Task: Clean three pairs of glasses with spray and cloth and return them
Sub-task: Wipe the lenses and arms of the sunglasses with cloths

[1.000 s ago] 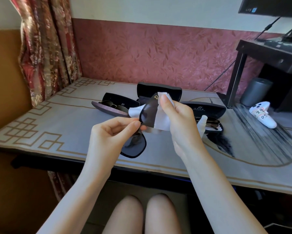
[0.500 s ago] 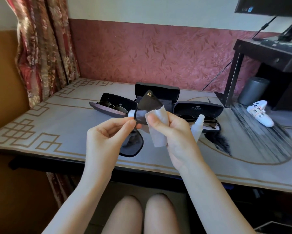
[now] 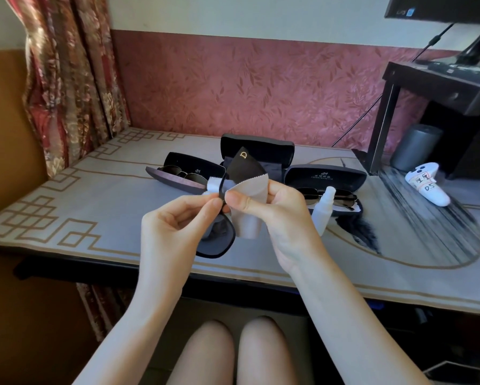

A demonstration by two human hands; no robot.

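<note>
So the left hand [image 3: 174, 232] pinches the black sunglasses [image 3: 219, 240] at the bridge, while the right hand [image 3: 277, 215] just beside it pinches the cloth [image 3: 251, 190] over one lens, spray bottle [image 3: 323, 209] behind its knuckles.

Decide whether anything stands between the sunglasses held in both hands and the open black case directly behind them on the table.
Nothing visible does. The middle case stands open just behind the sunglasses. Its inside is partly hidden. The spray bottle stands off to the right. The right hand pinches the cloth over one lens.
</note>
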